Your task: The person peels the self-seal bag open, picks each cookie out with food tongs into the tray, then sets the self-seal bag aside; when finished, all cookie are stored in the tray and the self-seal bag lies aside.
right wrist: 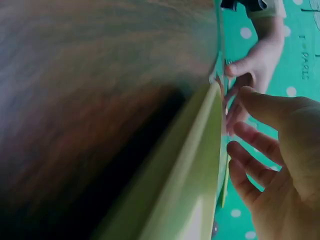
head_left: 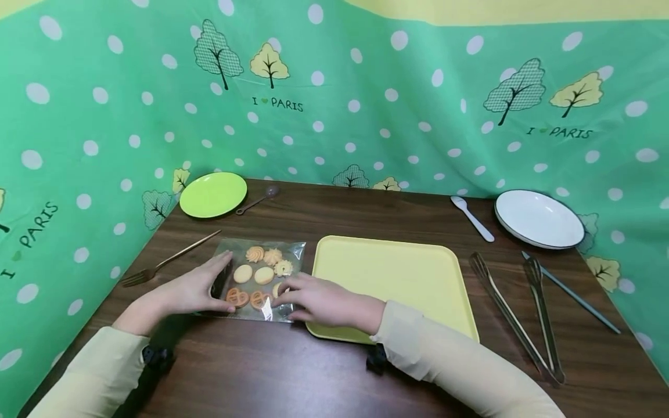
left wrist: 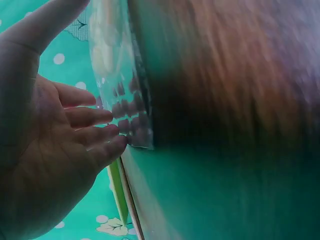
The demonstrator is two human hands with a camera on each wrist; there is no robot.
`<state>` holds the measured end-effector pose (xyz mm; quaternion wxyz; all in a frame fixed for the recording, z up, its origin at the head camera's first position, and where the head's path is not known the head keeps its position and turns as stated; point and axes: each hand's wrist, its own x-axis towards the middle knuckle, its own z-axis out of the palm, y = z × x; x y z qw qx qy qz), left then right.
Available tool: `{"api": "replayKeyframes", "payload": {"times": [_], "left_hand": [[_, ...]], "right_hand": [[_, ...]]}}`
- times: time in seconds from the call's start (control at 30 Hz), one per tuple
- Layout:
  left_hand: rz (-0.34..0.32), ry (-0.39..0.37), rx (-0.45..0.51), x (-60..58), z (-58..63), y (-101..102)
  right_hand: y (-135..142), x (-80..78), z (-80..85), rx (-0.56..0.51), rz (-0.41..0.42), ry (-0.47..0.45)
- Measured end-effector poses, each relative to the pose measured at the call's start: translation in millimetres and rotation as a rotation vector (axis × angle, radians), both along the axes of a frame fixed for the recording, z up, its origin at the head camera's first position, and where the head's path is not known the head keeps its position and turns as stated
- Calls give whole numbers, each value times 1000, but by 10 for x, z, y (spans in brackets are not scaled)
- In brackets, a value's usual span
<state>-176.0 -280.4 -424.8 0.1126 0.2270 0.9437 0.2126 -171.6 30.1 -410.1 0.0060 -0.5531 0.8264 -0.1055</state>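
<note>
A clear flat bag (head_left: 254, 284) of cookies lies on the dark wooden table in the head view. Through it show swirled, round and pretzel-shaped cookies in rows. My left hand (head_left: 194, 287) is at the bag's left edge, thumb and fingers spread apart. Over the bag's lower right part, my right hand (head_left: 326, 299) reaches with loosely bent fingers, its fingertips at the bag. In the left wrist view, the left hand's fingers (left wrist: 95, 120) are extended beside the bag. A yellow tray (head_left: 387, 278) sits just right of the bag, partly under the right forearm.
Left of the bag lies a fork (head_left: 169, 259). Behind it are a green plate (head_left: 213, 195) and a small dark spoon (head_left: 257, 200). At right are a white spoon (head_left: 472, 219), a white dish (head_left: 538, 217), metal tongs (head_left: 514, 319) and a thin blue-grey utensil (head_left: 577, 299).
</note>
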Motion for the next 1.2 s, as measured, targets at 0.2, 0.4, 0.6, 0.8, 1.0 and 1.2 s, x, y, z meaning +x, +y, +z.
{"api": "replayKeyframes", "payload": {"times": [0.2,0.4,0.6,0.8,1.0,1.2], "left_hand": [[6,25,-22,34,-96,-43],[9,32,-22,49,-124,-80],[12,25,-20,52,-119,-87],[22,16,-21,63,-126,-101],[18,6,-22,34,-133,-87],[-2,12,-34,-68,-102,-57]], "right_hand": [[-144,43,-65,68,25,86],[-242,52,-98,96,7,123],[-305,53,-120,120,-3,161],[-316,66,-152,155,-30,188],[-309,58,-151,153,-25,179],[-264,6,-117,154,-48,147]]}}
